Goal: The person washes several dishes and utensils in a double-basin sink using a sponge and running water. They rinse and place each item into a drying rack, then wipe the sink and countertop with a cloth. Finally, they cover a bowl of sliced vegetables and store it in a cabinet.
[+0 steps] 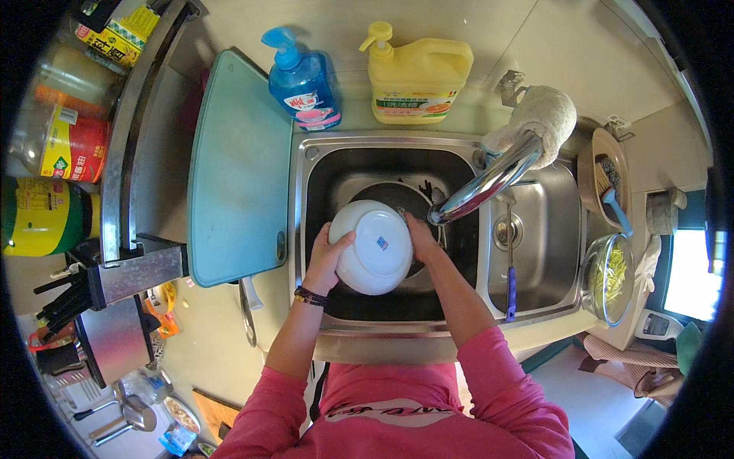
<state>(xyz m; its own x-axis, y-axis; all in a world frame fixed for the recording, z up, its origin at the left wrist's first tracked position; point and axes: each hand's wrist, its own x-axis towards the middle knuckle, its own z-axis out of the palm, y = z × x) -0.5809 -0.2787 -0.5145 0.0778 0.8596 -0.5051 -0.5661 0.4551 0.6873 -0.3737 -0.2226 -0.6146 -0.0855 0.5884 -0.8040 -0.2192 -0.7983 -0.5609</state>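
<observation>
A white ceramic bowl [367, 272] is held tilted over the left sink basin [332, 307], its underside and foot ring facing up. My left hand [328, 261] grips its left rim, with the thumb on the outer wall. At the right rim is my right hand [421, 238], its fingers partly hidden behind the bowl. Something small and greyish shows by those fingertips, too unclear to name. Beneath the bowl a dark round pan [390, 192] lies in the basin, with a metal spoon [438, 195] near its edge.
A chrome faucet [487, 183] wrapped in cloth reaches over the basin. Behind stand a blue pump bottle [307, 86] and a yellow detergent jug [418, 80]. A teal cutting board [238, 172] leans left. A purple-handled utensil [511, 287] lies across the right basin, beside a glass bowl [590, 281].
</observation>
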